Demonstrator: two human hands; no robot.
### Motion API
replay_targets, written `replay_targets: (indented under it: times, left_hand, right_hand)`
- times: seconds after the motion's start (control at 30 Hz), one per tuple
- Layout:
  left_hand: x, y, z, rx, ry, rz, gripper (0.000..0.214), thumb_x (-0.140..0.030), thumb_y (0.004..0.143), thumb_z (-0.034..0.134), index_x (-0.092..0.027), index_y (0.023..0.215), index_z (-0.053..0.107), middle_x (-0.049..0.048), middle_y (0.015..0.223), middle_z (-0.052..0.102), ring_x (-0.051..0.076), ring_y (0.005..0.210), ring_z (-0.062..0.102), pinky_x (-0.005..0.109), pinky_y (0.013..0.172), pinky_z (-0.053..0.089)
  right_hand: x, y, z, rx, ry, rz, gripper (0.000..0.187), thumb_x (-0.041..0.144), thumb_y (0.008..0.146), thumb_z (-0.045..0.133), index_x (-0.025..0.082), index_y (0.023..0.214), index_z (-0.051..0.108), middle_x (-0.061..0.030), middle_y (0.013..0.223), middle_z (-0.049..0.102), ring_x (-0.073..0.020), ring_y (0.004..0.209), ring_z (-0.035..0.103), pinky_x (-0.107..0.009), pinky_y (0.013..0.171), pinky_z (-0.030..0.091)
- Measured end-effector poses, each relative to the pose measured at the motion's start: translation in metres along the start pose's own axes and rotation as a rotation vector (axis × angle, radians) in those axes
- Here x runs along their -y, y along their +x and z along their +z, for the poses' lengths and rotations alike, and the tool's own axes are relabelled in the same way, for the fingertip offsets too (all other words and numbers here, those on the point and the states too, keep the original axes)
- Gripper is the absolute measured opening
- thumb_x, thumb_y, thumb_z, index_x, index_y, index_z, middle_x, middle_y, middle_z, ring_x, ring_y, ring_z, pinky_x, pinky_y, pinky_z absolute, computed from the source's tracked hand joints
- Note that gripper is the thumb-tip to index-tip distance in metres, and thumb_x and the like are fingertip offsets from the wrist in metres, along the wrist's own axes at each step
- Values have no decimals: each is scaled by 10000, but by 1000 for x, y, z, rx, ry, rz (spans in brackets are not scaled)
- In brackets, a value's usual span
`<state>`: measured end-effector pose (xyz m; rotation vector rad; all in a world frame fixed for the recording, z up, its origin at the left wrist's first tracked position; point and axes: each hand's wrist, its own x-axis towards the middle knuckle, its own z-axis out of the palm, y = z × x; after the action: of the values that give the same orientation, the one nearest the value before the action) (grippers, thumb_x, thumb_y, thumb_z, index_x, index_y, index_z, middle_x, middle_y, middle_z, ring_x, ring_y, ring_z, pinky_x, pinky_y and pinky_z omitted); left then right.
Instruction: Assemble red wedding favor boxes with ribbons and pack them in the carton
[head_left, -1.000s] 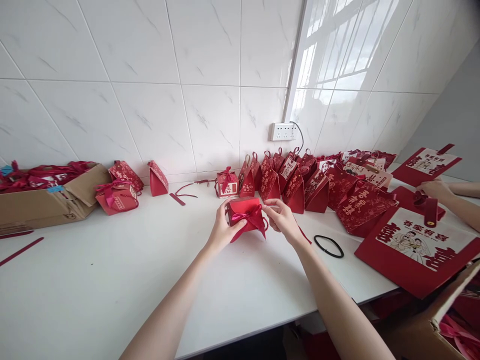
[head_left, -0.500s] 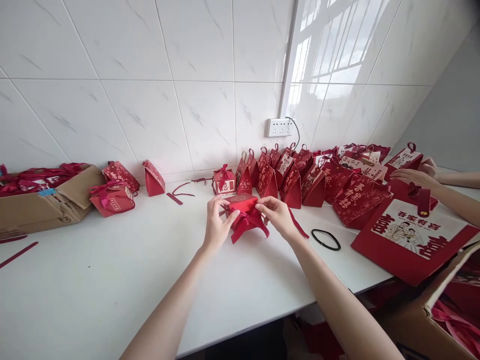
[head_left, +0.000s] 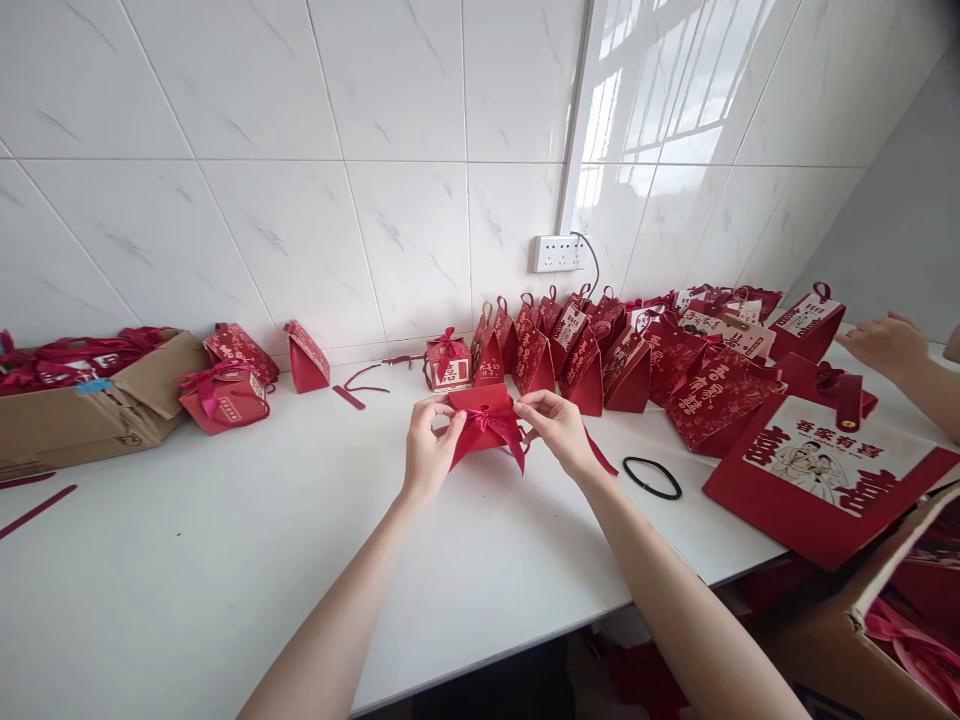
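Between my hands, above the white table, is a small red gift box (head_left: 486,398) with a dark pink ribbon bow (head_left: 484,424) across its front. My left hand (head_left: 433,440) pinches it at the left side, thumb in front by the bow's left loop. At the right edge, the fingertips of my right hand (head_left: 553,428) are closed on the box beside the ribbon. Whether they also grip ribbon I cannot tell. Just behind stands another small box (head_left: 448,362) with a bow on top.
Several red gift bags (head_left: 581,365) stand along the wall to the right. A black loop (head_left: 652,479) and a large red bag (head_left: 825,470) lie nearer. Cardboard boxes stand at left (head_left: 142,410) and lower right (head_left: 847,640). Another person's hand (head_left: 885,342) is at far right.
The red gift box has tilted so that its front and bow face me more, with the ribbon tails higher. The other person's hands have drawn back from the bags to the right.
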<state>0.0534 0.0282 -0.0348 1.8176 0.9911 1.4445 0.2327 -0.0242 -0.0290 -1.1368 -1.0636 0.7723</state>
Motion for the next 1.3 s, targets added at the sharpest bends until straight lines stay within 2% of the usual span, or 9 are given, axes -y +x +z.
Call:
replay_targets:
  times: [0.2,0.33,0.53,0.7,0.83,1.1,1.3]
  left_hand:
    - [1,2,0,33,-68,-129,242,-417,752,595,-194,690,523,79,1084,615,220,990,587,338,810,467]
    - [-1,1,0,40,-96,-155,244,-413,741,599,-196,674,508,77,1077,620,217,982,584,330,809,455]
    - [0,1,0,50,-124,-170,233,-406,754,582,-194,696,507,77,1073,620,219,990,590,326,799,457]
    - [1,2,-1,64,-126,-158,235,-398,753,593,-193,679,505,73,1059,625,216,985,582,329,816,445]
    - [2,2,0,80,-138,-156,243,-402,753,597,-192,669,511,66,1071,623,208,993,573,330,850,430]
    - [4,2,1,118,-179,-231,274,-442,756,576,-183,686,518,78,1095,636,190,932,577,315,826,425]
    - [5,1,3,101,-198,-245,261,-428,756,567,-182,682,521,80,1158,619,200,991,576,301,832,425]
  right_hand:
    - [-2,1,0,8,-27,16,270,439,692,688,180,745,633,-16,731,638,-144,646,590,-263,505,538]
    - [0,-1,0,45,-16,3,305,483,715,663,186,764,613,-16,774,643,-145,690,601,-276,600,526]
    - [1,-3,1,111,-97,16,337,491,702,683,189,689,535,18,685,592,-128,626,561,-286,638,470]
    - [0,-2,-1,130,1,38,313,483,721,672,187,686,574,7,708,615,-136,655,561,-286,646,461]
    - [-1,-2,-2,98,45,21,323,479,746,658,181,645,588,11,687,596,-127,662,535,-266,647,445]
    - [-5,-1,-3,95,132,70,336,483,738,675,172,639,593,0,691,601,-133,667,534,-308,730,453]
    - [-6,1,-2,137,219,127,337,487,709,699,187,606,585,3,653,580,-132,632,494,-291,680,406]
